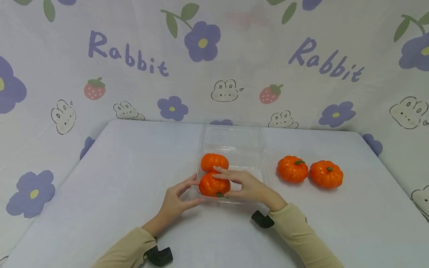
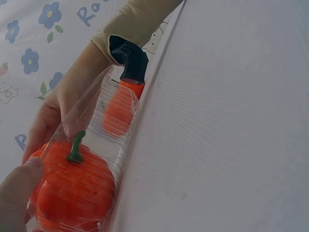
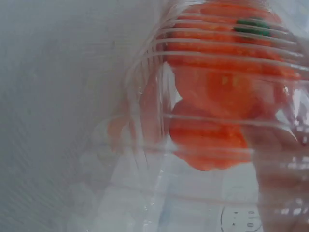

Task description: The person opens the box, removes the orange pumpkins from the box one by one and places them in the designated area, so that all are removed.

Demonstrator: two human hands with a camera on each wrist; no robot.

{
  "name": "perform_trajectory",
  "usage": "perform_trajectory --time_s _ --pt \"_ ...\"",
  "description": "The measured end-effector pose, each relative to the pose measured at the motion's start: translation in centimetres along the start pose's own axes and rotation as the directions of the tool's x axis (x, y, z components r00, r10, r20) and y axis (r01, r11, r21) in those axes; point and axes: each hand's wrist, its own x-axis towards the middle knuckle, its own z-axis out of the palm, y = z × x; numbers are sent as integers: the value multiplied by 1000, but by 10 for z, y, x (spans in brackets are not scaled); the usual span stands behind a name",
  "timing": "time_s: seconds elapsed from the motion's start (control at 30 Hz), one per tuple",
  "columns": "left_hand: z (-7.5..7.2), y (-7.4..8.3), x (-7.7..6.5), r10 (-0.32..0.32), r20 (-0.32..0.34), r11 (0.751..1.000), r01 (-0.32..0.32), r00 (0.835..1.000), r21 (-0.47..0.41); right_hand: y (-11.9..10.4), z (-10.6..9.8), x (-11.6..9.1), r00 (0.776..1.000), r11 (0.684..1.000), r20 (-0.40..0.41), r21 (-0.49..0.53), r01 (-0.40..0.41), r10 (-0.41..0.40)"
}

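A clear plastic box (image 1: 246, 163) lies on the table with its hinged lid (image 1: 231, 137) folded back. Inside along its left side are two small orange pumpkins, one (image 1: 212, 160) behind the other. My right hand (image 1: 249, 186) grips the front pumpkin (image 1: 211, 184), fingers over its top and thumb near its green stem (image 2: 76, 147). At the box's front left corner, my left hand (image 1: 175, 197) holds the wall between thumb and fingers. Through the ribbed plastic, the right wrist view shows the pumpkins (image 3: 212, 140) blurred.
Two more orange pumpkins, one (image 1: 292, 169) beside the other (image 1: 326, 175), sit on the white table (image 1: 134, 160) right of the box. A printed cloth (image 1: 231, 56) hangs behind the table. Each wrist carries a dark camera mount (image 1: 263, 219).
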Motion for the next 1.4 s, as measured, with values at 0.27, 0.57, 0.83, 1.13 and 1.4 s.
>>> perform_trajectory --time_s 0.27,0.57,0.83,1.13,1.4 --pt "0 0 1 14 -3 1000 -14 1000 0 10 2 -1 1000 994 16 -109 28 -26" --pt "0 3 1 16 -3 1000 -16 1000 -5 6 2 -1 999 968 -24 -248 31 -39" --pt "0 0 1 18 0 1000 -18 1000 -5 3 -1 -3 996 966 -85 -258 -27 5" --pt "0 2 1 0 0 1000 0 1000 -3 -1 -5 -3 991 982 -122 -168 -83 63" --pt "0 3 1 0 -3 1000 0 1000 -1 -3 -7 -2 980 992 -153 -6 -129 127"
